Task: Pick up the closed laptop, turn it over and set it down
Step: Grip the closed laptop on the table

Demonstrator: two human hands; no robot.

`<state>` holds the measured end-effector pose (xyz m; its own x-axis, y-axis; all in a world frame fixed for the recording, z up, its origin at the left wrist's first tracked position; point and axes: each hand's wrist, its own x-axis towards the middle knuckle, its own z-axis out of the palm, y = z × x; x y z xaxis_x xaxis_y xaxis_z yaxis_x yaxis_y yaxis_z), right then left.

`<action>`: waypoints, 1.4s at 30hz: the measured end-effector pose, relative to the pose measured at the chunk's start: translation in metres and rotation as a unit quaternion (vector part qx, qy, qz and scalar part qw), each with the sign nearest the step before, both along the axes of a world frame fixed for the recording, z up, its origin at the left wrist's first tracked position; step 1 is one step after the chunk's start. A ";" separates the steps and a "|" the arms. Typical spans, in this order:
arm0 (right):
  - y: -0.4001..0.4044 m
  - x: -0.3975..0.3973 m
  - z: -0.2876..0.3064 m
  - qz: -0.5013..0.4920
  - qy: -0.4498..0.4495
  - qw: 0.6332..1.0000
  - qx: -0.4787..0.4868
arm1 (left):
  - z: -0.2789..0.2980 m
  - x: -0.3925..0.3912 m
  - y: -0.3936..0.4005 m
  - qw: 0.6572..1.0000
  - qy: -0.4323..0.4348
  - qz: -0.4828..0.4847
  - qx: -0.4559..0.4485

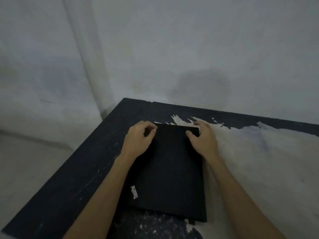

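A closed black laptop [170, 171] with a ThinkPad logo near its lower left corner lies lid up on the worn table [259, 161]. My left hand [138, 140] curls over its far left corner, fingers bent around the edge. At the far right corner rests my right hand [202, 139], thumb on the lid and fingers over the far edge. Both forearms reach in from the bottom of the view. The laptop's underside is hidden.
The table's dark surface is scraped pale across its right half. Its left edge [72, 171] runs diagonally, with floor beyond it. A grey wall [172, 57] stands close behind the table's far edge.
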<state>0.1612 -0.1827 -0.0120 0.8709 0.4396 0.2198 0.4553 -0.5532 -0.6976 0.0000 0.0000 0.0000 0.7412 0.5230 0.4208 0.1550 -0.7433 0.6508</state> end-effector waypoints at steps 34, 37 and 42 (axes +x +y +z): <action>0.000 0.007 0.013 -0.011 0.342 0.877 0.337 | 0.000 0.024 0.015 0.953 -0.084 -0.096 -0.274; -0.004 0.006 0.014 -0.027 0.362 0.863 0.351 | 0.002 0.025 0.011 0.955 -0.068 -0.093 -0.275; -0.011 0.007 0.018 -0.042 0.362 0.845 0.391 | 0.008 0.026 0.004 0.955 -0.009 -0.097 -0.281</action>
<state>0.1687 -0.1938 0.0056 0.9226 0.3359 -0.1896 -0.2653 0.1956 -0.9441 0.0257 0.0040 0.0083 0.8426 0.5230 0.1284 0.0340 -0.2897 0.9565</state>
